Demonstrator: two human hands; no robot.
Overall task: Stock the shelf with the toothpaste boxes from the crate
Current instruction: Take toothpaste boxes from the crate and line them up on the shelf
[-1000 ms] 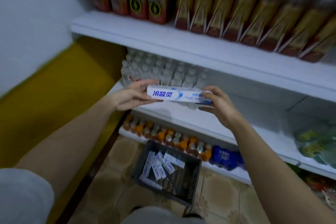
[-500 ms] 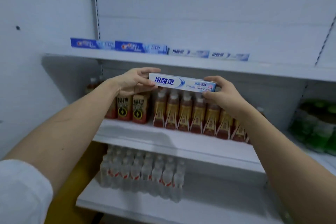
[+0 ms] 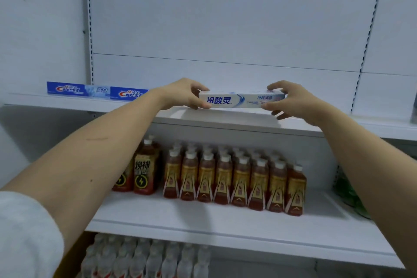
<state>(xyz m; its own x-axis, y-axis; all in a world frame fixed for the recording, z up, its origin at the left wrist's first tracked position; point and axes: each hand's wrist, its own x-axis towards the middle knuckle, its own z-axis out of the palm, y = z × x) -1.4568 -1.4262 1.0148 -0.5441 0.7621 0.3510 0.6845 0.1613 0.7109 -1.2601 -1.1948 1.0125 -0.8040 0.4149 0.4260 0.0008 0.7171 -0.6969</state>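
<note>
Nearest the camera, a white sleeve [image 3: 24, 232] covers the left upper arm at lower left; both bare forearms reach up and forward. Below them, clear water bottles [image 3: 144, 257] fill the lowest visible shelf. Middle shelf [image 3: 203, 223]: rows of brown tea bottles [image 3: 234, 178], two darker bottles with lightning-bolt labels [image 3: 142, 171] at their left, green items at far right, blurred. Left hand [image 3: 180, 95] pinches the left end of a white toothpaste box [image 3: 241, 100], thumb under, fingers curled over the top; right hand [image 3: 291, 101] pinches the right end likewise. Box held level, lengthwise, at the top shelf [image 3: 225, 119]; contact with the shelf surface cannot be told. Farther left on that shelf, two blue Crest boxes [image 3: 94, 91] lie end to end before the white back panel [image 3: 225, 29].
</note>
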